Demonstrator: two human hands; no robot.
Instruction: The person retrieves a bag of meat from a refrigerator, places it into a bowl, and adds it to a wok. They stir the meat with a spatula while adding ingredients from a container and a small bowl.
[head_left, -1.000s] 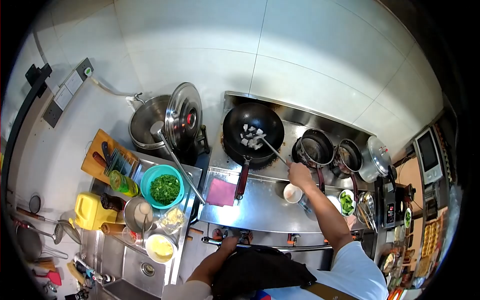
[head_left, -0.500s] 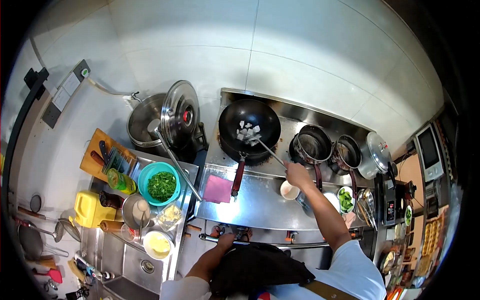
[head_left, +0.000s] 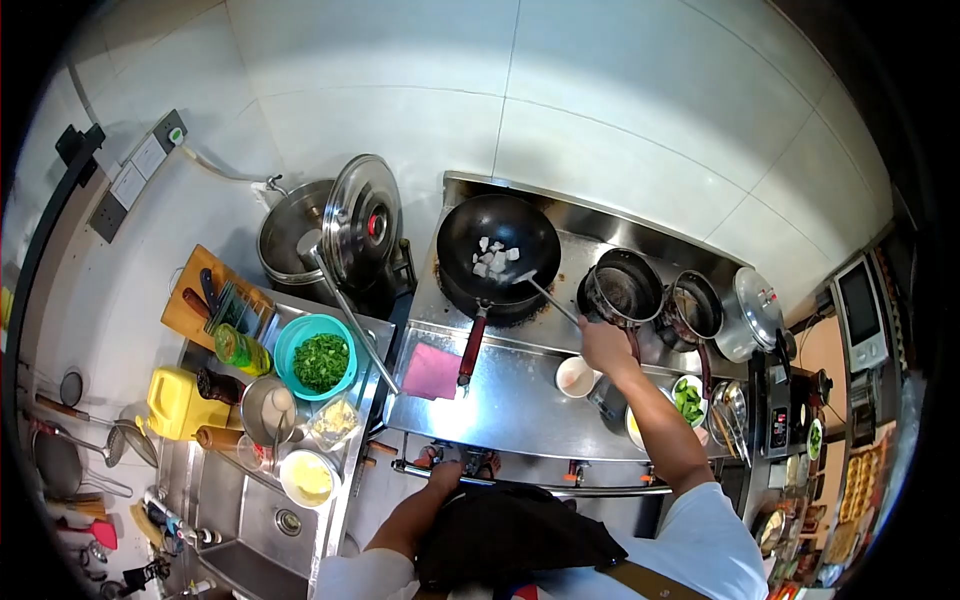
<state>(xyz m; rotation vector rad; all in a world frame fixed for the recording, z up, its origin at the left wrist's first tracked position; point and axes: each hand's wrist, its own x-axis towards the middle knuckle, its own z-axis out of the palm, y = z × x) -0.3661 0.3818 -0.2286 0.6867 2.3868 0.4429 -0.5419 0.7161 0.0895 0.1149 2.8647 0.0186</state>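
My right hand [head_left: 605, 346] is closed round the handle of a metal spatula [head_left: 549, 295]. The spatula's blade is at the right-front rim of a black wok [head_left: 533, 235], a little apart from the pale white cubes [head_left: 495, 260] lying in the wok's middle. The wok sits on the left burner, its dark red handle [head_left: 474, 345] pointing towards me, with neither hand on it. Down at the stove's front edge, my left hand [head_left: 446, 477] is closed on the metal rail [head_left: 480, 481]; its fingers are only partly visible.
Two dark saucepans [head_left: 624, 288] and a lidded pot [head_left: 752, 312] stand right of the wok. A pink cloth [head_left: 433, 371] and small white cup [head_left: 574, 377] lie in front. Leftward are a turquoise bowl of chopped greens [head_left: 321, 361], a large pot [head_left: 292, 230] and a sink [head_left: 262, 560].
The spatula's blade has moved from among the white cubes to the wok's right-front rim. My right hand has shifted slightly right. My left hand stays at the rail.
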